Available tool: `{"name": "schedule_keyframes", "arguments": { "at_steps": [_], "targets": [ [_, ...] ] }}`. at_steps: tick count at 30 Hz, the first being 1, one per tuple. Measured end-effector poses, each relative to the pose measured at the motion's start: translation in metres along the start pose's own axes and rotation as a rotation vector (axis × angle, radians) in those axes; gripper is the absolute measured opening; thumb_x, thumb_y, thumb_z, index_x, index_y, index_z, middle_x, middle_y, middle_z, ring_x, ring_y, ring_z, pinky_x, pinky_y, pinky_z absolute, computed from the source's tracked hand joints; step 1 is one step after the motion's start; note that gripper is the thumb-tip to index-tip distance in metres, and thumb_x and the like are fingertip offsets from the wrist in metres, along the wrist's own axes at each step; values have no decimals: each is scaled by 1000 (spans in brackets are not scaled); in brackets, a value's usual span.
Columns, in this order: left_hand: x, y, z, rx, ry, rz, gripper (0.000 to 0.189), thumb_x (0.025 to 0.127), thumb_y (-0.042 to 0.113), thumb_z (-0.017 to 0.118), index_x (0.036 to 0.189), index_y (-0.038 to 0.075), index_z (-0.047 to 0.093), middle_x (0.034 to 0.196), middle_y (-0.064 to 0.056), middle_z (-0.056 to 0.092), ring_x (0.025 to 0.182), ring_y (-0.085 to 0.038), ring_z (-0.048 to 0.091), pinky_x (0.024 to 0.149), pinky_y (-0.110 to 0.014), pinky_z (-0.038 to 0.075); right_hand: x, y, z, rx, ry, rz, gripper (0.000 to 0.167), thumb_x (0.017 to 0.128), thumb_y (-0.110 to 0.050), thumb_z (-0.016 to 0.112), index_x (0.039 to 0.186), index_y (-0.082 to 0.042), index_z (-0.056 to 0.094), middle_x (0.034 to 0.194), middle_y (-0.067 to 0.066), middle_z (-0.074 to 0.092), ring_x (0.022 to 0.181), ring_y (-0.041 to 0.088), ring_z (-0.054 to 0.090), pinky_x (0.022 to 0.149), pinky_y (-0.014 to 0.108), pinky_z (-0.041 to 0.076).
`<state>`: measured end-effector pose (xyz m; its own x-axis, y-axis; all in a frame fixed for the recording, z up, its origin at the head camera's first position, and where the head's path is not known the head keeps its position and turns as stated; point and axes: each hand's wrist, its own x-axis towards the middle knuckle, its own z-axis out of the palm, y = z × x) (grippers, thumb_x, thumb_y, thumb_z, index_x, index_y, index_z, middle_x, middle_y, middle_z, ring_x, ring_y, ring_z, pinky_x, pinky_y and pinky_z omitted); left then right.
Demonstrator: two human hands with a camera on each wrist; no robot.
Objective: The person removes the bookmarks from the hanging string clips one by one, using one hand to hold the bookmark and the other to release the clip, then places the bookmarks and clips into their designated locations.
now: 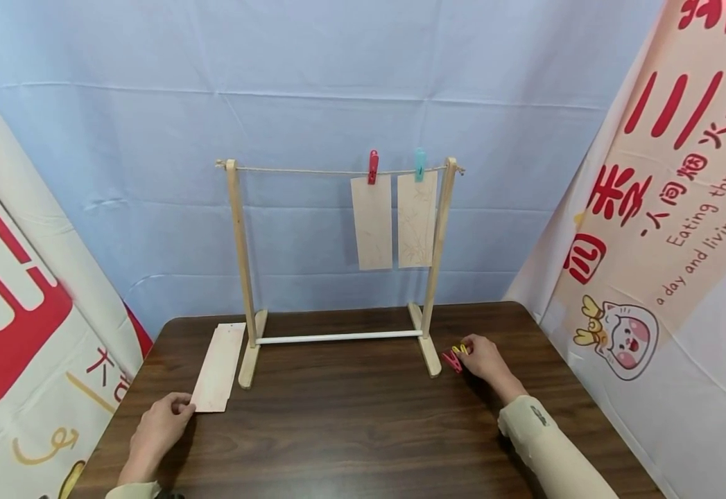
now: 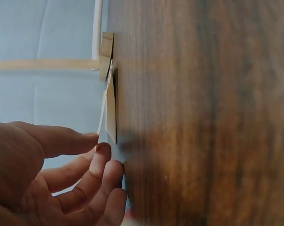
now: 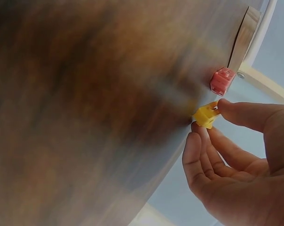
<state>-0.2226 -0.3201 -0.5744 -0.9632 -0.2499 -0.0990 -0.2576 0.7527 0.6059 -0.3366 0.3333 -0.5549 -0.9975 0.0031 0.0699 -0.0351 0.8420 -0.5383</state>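
Observation:
My left hand (image 1: 159,428) is at the table's left side, pinching the near corner of a pale paper card (image 1: 218,367) between thumb and fingers. In the left wrist view the held card (image 2: 103,106) tilts up, with another card (image 2: 111,113) lying beneath it. Over on the right, my right hand (image 1: 486,360) pinches a small yellow clothespin (image 3: 206,115) between thumb and fingertips, close to the tabletop. Just beside it lies a pink-red clothespin (image 1: 452,361). Two cards hang from a string, one (image 1: 373,225) under a red clothespin (image 1: 372,167), the other (image 1: 416,222) under a teal clothespin (image 1: 419,165).
A wooden stand (image 1: 240,249) with a string (image 1: 300,170) across its top and a white rod (image 1: 338,337) low down stands at the back of the dark wooden table (image 1: 338,430). A blue cloth (image 1: 313,83) hangs behind; printed banners (image 1: 668,208) flank both sides.

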Motion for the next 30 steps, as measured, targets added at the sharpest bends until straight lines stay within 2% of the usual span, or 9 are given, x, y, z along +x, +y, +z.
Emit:
{"name": "schedule_keyframes", "arguments": {
  "at_steps": [13,30],
  "targets": [
    [0,2,1,33,-16,-17,34,104,29,67,125,3,70,102,-8,71,99,-37,68,75,-61,50,1,3,3,-37,-6,-23,33,96,-7,75,119,16,66,99,23,68,84,30,62,80,51,55],
    [1,1,-1,21,-24,7,33,102,29,68,122,3,70,99,-5,72,97,-37,70,74,-61,52,-4,-3,-2,-37,-4,-11,35,97,-7,75,122,16,65,105,25,68,92,35,64,85,54,55]
  ]
}}
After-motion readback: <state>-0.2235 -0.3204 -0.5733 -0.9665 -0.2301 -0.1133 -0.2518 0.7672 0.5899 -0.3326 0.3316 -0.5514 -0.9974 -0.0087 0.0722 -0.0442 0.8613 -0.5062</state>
